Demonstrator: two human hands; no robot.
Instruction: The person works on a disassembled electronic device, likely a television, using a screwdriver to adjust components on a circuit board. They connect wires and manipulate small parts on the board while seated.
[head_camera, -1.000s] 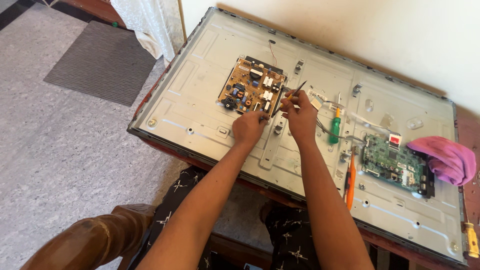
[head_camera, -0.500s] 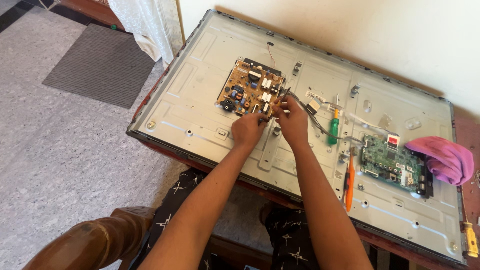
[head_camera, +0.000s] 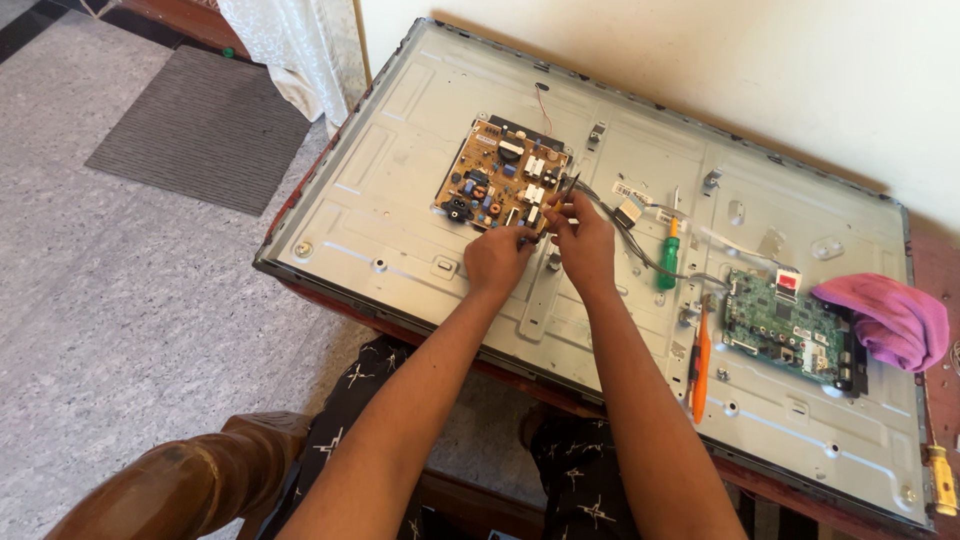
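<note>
Pinching dark cable (head_camera: 600, 205) in my right hand (head_camera: 583, 240); left hand (head_camera: 497, 258) grip closed at brown circuit board (head_camera: 500, 180) edge, contents unclear.

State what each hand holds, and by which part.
Both hands, left hand and right hand, pinch thin dark wires near their ends, beside the brown circuit board.

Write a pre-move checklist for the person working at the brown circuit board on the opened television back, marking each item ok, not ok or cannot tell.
1. Both hands at the board: left hand and right hand meet at the lower right edge of the brown circuit board: ok.
2. Thin tool held in right hand: ok.
3. Tool tip placement: cannot tell.
4. Green screwdriver lying close by on the metal panel: ok.
5. Orange tool off the green circuit board: ok.
6. Power disconnected: cannot tell.
</note>
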